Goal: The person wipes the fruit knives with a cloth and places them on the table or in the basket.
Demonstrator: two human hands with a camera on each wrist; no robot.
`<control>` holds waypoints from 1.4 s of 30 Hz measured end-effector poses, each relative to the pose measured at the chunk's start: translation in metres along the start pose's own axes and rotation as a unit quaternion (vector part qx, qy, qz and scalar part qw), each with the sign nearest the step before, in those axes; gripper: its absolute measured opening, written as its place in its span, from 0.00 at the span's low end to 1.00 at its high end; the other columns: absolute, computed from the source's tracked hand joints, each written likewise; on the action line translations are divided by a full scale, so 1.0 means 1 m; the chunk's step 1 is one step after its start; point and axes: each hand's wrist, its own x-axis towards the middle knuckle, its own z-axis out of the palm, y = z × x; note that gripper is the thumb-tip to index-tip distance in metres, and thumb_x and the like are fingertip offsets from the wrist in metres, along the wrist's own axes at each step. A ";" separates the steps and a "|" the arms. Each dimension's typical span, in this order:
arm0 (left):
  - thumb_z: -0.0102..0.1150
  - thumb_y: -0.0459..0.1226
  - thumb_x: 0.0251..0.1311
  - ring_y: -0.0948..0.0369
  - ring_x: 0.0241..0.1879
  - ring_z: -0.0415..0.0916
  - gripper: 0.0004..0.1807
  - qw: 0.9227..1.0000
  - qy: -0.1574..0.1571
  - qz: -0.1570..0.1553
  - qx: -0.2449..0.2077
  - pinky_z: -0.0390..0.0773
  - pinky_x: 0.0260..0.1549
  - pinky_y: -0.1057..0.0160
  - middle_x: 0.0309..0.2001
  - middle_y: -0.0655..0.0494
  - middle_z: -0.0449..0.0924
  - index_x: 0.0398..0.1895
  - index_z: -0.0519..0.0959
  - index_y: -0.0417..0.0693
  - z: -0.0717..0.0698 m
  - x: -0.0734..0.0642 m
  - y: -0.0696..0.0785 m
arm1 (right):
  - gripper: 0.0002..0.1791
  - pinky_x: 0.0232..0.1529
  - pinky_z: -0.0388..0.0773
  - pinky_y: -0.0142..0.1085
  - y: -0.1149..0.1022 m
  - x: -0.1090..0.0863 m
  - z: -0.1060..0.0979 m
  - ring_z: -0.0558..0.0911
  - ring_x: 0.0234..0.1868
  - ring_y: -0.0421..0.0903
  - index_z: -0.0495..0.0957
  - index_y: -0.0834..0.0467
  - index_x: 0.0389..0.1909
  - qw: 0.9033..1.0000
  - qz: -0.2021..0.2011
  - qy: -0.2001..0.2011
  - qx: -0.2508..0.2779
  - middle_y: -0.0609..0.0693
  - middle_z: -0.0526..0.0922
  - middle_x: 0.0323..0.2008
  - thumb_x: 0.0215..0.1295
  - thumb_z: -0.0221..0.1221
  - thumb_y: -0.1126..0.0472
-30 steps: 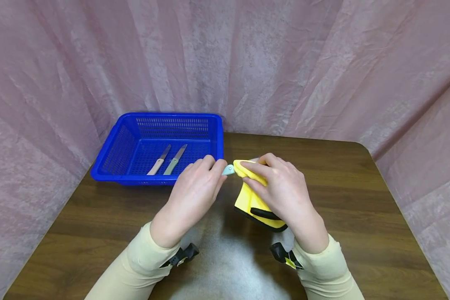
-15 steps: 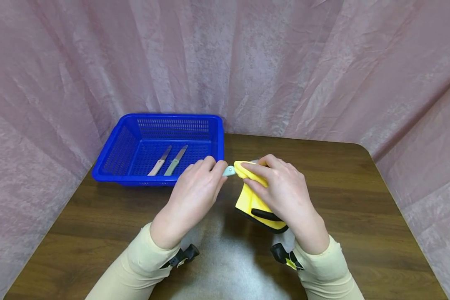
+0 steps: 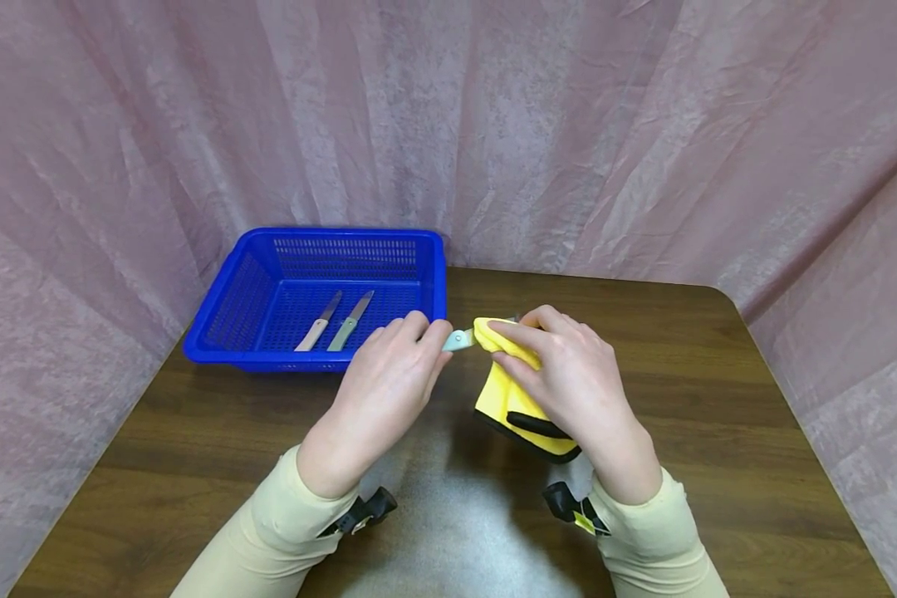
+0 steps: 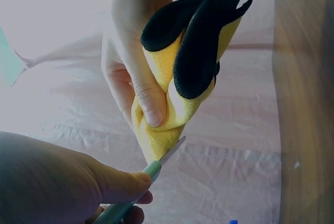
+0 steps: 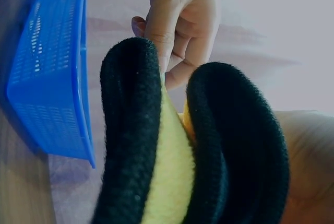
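My left hand (image 3: 389,374) grips the mint-green handle of a knife (image 3: 458,340), its blade pointing right. With thumb and fingers, my right hand (image 3: 571,374) pinches a folded yellow cloth (image 3: 504,386) edged in black around that blade. A bit of blade shows between handle and cloth, and the tip peeks out past the cloth's far side. In the left wrist view, the knife (image 4: 151,171) runs up against the bunched cloth (image 4: 167,114). Black folds of the cloth (image 5: 175,182) fill much of the right wrist view and hide the blade there.
A blue plastic basket (image 3: 314,363) stands on the wooden table (image 3: 680,374) at the back left. Inside lie a knife with a pale pink handle (image 3: 312,334) and one with a green handle (image 3: 342,334). A pink curtain (image 3: 493,133) hangs behind the table.
My right hand and the cloth have shifted slightly right along the blade, so more metal shows beside the handle. My left hand has stayed nearly still.
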 end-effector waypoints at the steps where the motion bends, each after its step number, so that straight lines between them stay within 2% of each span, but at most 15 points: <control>1: 0.73 0.36 0.73 0.50 0.31 0.78 0.12 1.000 0.000 0.000 0.000 0.77 0.30 0.56 0.36 0.49 0.78 0.51 0.81 0.41 0.000 0.000 0.000 | 0.24 0.36 0.77 0.47 0.000 0.000 0.000 0.81 0.35 0.50 0.91 0.44 0.62 1.000 0.001 0.001 0.000 0.46 0.85 0.43 0.65 0.80 0.55; 16: 0.71 0.37 0.75 0.50 0.30 0.76 0.10 1.000 0.000 -0.004 0.001 0.76 0.30 0.54 0.36 0.50 0.76 0.48 0.79 0.42 -0.002 0.001 -0.002 | 0.23 0.33 0.76 0.47 0.007 0.000 -0.005 0.78 0.31 0.50 0.91 0.43 0.62 1.000 0.024 -0.003 -0.003 0.46 0.85 0.43 0.66 0.79 0.54; 42: 0.71 0.37 0.75 0.49 0.30 0.76 0.10 1.000 0.005 -0.005 0.003 0.77 0.30 0.53 0.35 0.51 0.76 0.48 0.80 0.43 -0.005 -0.001 -0.002 | 0.24 0.35 0.78 0.49 0.018 0.000 -0.010 0.81 0.34 0.51 0.90 0.43 0.64 0.999 0.053 -0.005 -0.003 0.47 0.85 0.44 0.67 0.78 0.53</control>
